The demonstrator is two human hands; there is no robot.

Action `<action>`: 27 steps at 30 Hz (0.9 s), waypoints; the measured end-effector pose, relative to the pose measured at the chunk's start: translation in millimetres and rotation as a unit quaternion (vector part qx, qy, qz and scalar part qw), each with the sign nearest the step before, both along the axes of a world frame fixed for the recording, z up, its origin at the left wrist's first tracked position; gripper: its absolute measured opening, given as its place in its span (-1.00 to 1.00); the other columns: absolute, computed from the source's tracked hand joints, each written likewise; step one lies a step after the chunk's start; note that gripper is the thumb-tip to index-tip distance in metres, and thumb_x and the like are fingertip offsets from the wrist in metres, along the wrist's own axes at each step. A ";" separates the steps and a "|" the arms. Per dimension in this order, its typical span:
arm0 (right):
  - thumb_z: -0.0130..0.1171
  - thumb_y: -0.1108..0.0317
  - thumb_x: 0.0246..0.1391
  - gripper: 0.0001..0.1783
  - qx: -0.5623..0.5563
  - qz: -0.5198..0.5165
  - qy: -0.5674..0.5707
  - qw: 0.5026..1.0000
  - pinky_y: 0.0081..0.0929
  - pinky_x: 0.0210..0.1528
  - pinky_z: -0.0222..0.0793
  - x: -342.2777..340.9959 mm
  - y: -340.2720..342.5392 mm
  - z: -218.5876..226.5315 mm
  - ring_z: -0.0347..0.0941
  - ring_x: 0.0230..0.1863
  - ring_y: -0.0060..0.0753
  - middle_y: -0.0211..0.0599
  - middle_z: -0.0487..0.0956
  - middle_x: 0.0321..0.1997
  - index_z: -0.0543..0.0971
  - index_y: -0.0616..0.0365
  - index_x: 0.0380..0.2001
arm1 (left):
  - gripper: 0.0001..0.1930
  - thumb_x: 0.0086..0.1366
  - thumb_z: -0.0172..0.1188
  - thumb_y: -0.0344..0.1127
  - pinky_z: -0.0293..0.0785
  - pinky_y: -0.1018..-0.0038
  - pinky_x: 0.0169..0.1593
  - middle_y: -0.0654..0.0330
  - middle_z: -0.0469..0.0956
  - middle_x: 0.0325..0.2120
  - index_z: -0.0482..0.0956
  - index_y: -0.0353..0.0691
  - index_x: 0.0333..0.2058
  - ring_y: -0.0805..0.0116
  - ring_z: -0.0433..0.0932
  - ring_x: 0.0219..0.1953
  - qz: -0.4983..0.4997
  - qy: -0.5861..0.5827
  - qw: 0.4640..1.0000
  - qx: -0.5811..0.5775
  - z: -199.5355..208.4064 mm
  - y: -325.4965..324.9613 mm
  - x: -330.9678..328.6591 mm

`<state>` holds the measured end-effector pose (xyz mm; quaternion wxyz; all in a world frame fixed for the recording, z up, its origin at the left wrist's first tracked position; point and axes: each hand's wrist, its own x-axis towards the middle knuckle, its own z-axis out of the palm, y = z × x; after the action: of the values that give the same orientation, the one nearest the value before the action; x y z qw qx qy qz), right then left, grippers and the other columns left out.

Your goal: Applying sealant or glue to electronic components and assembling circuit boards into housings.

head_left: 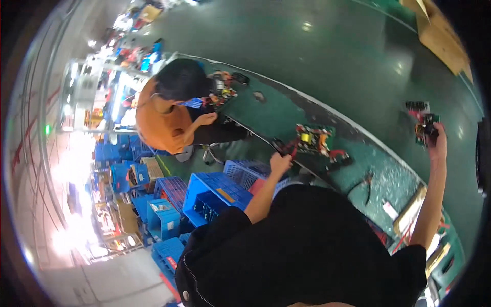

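Observation:
My left hand [280, 165] is closed at the near edge of the green bench [353, 176]. A small dark piece [277, 147] shows at its fingertips, too small to name. Just right of it lies a circuit board [314, 140] with yellow and other parts and red wires. My right arm stretches far out to the right. In that hand [438, 139], the fingers grip a small circuit board [423, 128] with black parts and some red on it, held over the far side of the bench.
Plier-like handles [368, 188] and a small white item [389, 210] lie on the bench. To the left a person in orange [166, 123] handles another circuit board [223, 93]. Blue crates [217, 190] stand below the bench. A cardboard box [444, 41] is at the far right.

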<state>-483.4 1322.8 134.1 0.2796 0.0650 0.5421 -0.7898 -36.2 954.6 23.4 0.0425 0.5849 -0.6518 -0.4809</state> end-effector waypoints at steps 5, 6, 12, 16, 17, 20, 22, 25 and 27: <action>0.07 0.40 0.05 -0.91 -0.048 -0.035 0.012 0.998 -0.56 -0.31 0.45 27.5 -119.8 25.9 0.46 -0.32 -0.45 -0.34 0.49 -0.34 0.41 0.12 -0.36 | -0.59 -0.11 0.13 -0.08 0.50 0.26 -0.27 -0.08 0.55 -0.65 0.52 -0.46 -0.61 0.02 0.59 -0.47 -0.037 -0.040 0.999 -0.003 -48.6 -12.8 15.8; 0.05 0.39 0.06 -0.90 -0.066 -0.081 -0.001 0.995 -0.52 -0.33 0.44 40.8 -155.0 38.6 0.45 -0.34 -0.43 -0.32 0.47 -0.35 0.39 0.13 -0.34 | -0.56 -0.14 0.16 -0.07 0.49 0.23 -0.25 -0.16 0.54 -0.59 0.51 -0.50 -0.59 -0.03 0.58 -0.39 -0.052 -0.053 0.997 -0.034 -65.6 -21.7 27.0; 0.13 0.43 0.02 -0.84 -0.125 -0.107 -0.024 0.986 -0.53 -0.21 0.48 110.9 -293.0 24.3 0.43 -0.18 -0.44 -0.31 0.48 -0.22 0.45 0.12 -0.28 | -0.58 -0.18 0.20 -0.06 0.49 0.27 -0.28 -0.08 0.56 -0.60 0.56 -0.43 -0.59 0.05 0.59 -0.45 -0.137 -0.027 0.988 0.059 -25.1 -34.7 12.8; 0.14 0.48 0.00 -0.86 -0.205 -0.118 -0.090 0.967 -0.58 -0.34 0.51 180.2 -387.6 -3.8 0.50 -0.33 -0.38 -0.30 0.52 -0.32 0.44 0.12 -0.33 | -0.64 -0.17 0.20 -0.10 0.51 0.36 -0.34 0.03 0.57 -0.65 0.58 -0.37 -0.65 0.17 0.61 -0.51 -0.147 -0.014 0.986 0.079 -4.1 -41.0 13.8; 0.13 0.49 0.00 -0.87 -0.204 -0.111 -0.099 0.968 -0.57 -0.34 0.51 202.4 -411.8 -8.6 0.50 -0.33 -0.38 -0.30 0.52 -0.33 0.45 0.14 -0.33 | -0.63 -0.16 0.20 -0.09 0.51 0.33 -0.33 0.02 0.56 -0.67 0.57 -0.39 -0.64 0.15 0.60 -0.51 -0.162 0.025 0.981 0.101 -27.8 -43.5 20.8; 0.09 0.52 0.00 -0.88 -0.209 -0.135 -0.156 0.956 -0.56 -0.33 0.50 245.3 -452.9 -34.6 0.50 -0.34 -0.37 -0.26 0.53 -0.34 0.46 0.23 -0.32 | -0.57 -0.13 0.20 -0.06 0.48 0.23 -0.29 -0.09 0.56 -0.60 0.55 -0.45 -0.54 0.05 0.59 -0.43 -0.162 0.018 0.979 0.121 -26.8 -37.8 18.5; 0.08 0.51 0.00 -0.88 -0.240 -0.137 -0.203 0.939 -0.51 -0.28 0.48 279.0 -477.4 -41.4 0.50 -0.31 -0.35 -0.24 0.52 -0.30 0.45 0.22 -0.32 | -0.55 -0.10 0.19 -0.05 0.47 0.21 -0.26 -0.13 0.56 -0.53 0.55 -0.46 -0.49 0.02 0.58 -0.38 -0.181 -0.032 0.975 0.122 -23.5 -41.9 17.4; 0.07 0.49 0.02 -0.90 -0.271 -0.157 -0.231 0.921 -0.46 -0.21 0.45 329.9 -501.9 -46.2 0.47 -0.27 -0.34 -0.26 0.49 -0.30 0.44 0.23 -0.34 | -0.59 0.01 0.16 -0.09 0.44 0.18 -0.19 -0.17 0.55 -0.36 0.54 -0.40 -0.36 -0.02 0.55 -0.27 -0.225 -0.066 0.972 0.029 -76.4 -26.3 23.5; 0.06 0.48 0.03 -0.90 -0.235 -0.188 -0.274 0.913 -0.43 -0.16 0.44 338.7 -496.0 -66.5 0.44 -0.25 -0.33 -0.27 0.48 -0.33 0.43 0.25 -0.35 | -0.66 0.08 0.11 -0.13 0.42 0.16 -0.16 -0.13 0.54 -0.30 0.53 -0.29 -0.28 -0.02 0.53 -0.22 -0.253 0.211 0.936 -0.122 -87.1 -15.9 24.8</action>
<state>-144.7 826.8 67.6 0.2708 0.3121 0.2202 -0.8836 -11.4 938.7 -63.7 0.1271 0.2756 -0.8079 -0.5051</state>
